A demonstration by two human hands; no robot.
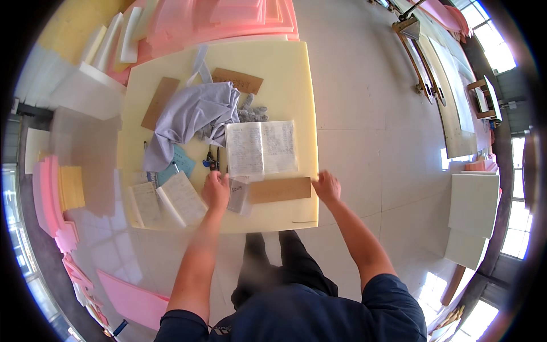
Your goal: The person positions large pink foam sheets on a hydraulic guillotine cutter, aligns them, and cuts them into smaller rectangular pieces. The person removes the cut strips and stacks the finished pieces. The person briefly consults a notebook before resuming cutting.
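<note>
Head view over a pale yellow foam slab [285, 74] serving as a counter: at far left, stacked pink foam sheets [48, 199] lie on the floor; on the slab, two small notebooks [165, 202] sit near its front left corner, behind them a crumpled grey cloth [191, 114]. The left hand [216, 191] rests fingers-down beside a folded paper slip [239, 196], whether gripping it cannot be told. An open, handwritten ledger [261, 148] lies just behind. A long brown cardboard strip [279, 190] lies flat along the front edge, between both hands; the right hand [327, 187] sits at its right end, fingers curled, blurred.
</note>
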